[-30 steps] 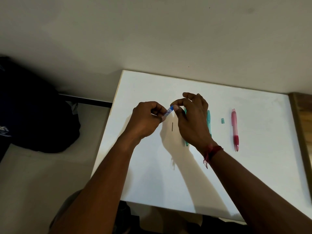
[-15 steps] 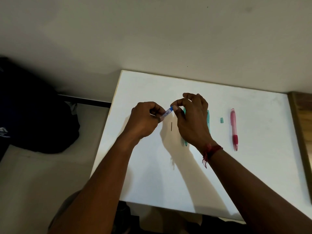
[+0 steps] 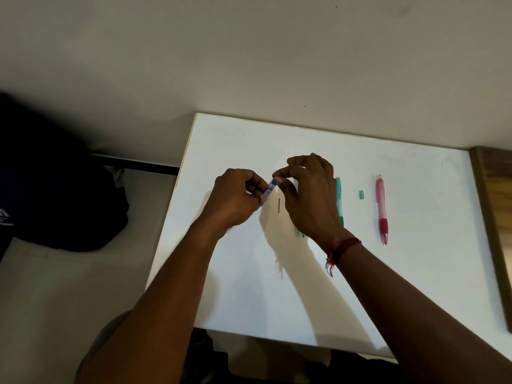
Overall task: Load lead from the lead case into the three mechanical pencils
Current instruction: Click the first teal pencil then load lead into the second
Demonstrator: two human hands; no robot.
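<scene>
Head view. Left hand curled round lower end of lead case, gripping it above the table. Case tilted, blue end toward right hand. Right thumb and forefinger pinching blue end, other fingers arched. 1 loose lead flat on table just below case. Green pencil partly behind right hand; green cap and pink pencil further right. Versus 0.5 s ago: both grips unchanged, lead and pencils in same places.
</scene>
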